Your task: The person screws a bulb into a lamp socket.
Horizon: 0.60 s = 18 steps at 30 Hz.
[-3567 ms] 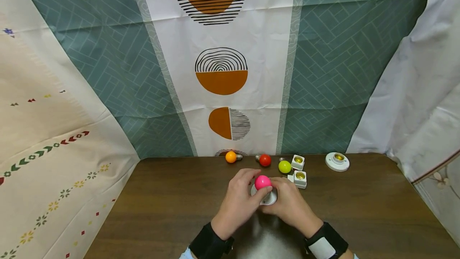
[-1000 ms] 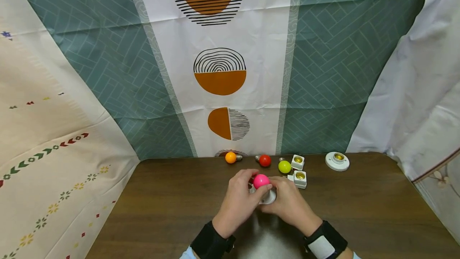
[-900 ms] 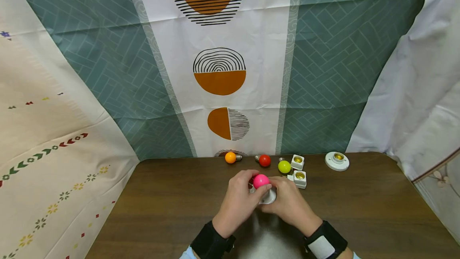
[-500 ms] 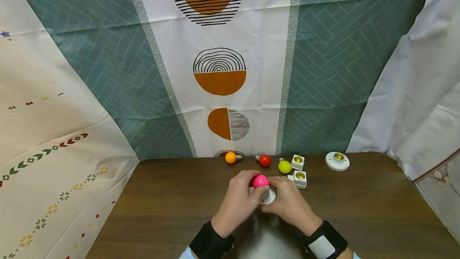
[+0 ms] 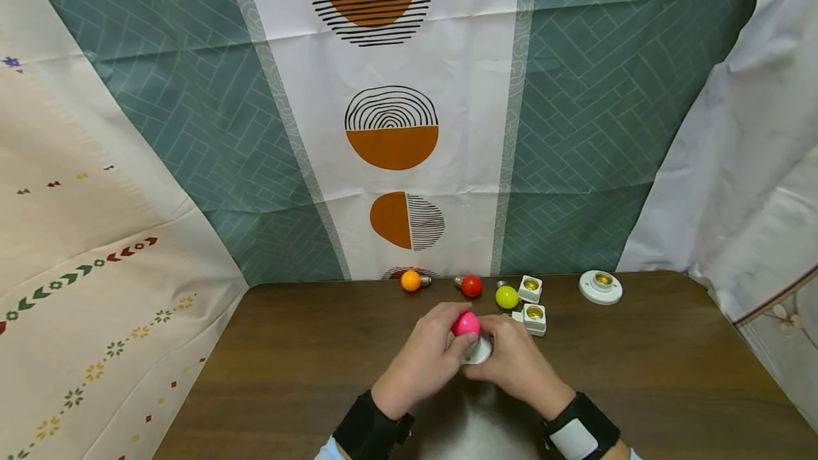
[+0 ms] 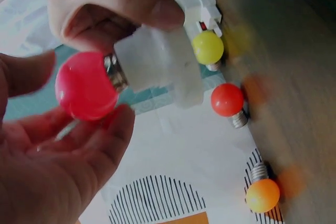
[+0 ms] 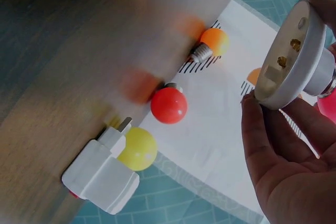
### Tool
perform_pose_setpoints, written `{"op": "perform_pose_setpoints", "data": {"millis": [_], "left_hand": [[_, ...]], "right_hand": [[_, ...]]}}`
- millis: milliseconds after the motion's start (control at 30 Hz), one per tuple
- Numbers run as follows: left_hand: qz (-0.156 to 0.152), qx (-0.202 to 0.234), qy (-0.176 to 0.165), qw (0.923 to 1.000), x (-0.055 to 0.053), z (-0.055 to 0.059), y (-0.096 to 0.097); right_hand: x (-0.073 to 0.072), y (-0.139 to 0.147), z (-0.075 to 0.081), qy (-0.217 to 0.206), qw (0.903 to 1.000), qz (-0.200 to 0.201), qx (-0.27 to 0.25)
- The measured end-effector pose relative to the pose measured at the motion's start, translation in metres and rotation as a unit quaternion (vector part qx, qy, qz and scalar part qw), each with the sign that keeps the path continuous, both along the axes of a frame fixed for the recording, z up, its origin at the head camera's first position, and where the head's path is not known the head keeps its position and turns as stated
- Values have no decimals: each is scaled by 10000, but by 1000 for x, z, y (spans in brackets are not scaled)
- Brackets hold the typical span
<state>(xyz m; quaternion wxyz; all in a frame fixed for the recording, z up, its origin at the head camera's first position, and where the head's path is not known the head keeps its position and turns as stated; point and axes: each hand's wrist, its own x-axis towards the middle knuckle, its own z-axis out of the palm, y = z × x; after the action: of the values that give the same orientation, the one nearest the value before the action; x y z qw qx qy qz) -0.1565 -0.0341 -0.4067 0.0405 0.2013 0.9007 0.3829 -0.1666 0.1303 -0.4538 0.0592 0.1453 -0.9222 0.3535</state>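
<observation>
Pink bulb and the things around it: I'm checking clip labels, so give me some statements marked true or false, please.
1. The left hand holds the pink bulb and the right hand a round white socket. True.
2. No metal of the pink bulb shows. False: part of its metal base shows in the left wrist view.
3. In the head view, the orange bulb lies left of the red bulb. True.
4. The red bulb is fitted in a socket. False: it lies loose on the table.
5. Two boxy white sockets stand near the yellow bulb. True.
</observation>
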Motion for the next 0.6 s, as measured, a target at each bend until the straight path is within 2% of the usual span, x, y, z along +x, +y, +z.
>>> {"op": "perform_pose_setpoints", "data": {"millis": [167,267,467,600], "left_hand": [[584,416,435,9965,3,-3,4],[796,578,656,9930,4,-5,5],[845,578,869,9910,4,-7,5],[765,522,831,9922,4,-7,4]], "right_hand": [[0,0,-2,234,9996,9,-150],[0,0,-2,376,9991,60,-176],[1,-1,0,187,9996,78,-183],[1,-1,1,139,9998,68,-138]]}}
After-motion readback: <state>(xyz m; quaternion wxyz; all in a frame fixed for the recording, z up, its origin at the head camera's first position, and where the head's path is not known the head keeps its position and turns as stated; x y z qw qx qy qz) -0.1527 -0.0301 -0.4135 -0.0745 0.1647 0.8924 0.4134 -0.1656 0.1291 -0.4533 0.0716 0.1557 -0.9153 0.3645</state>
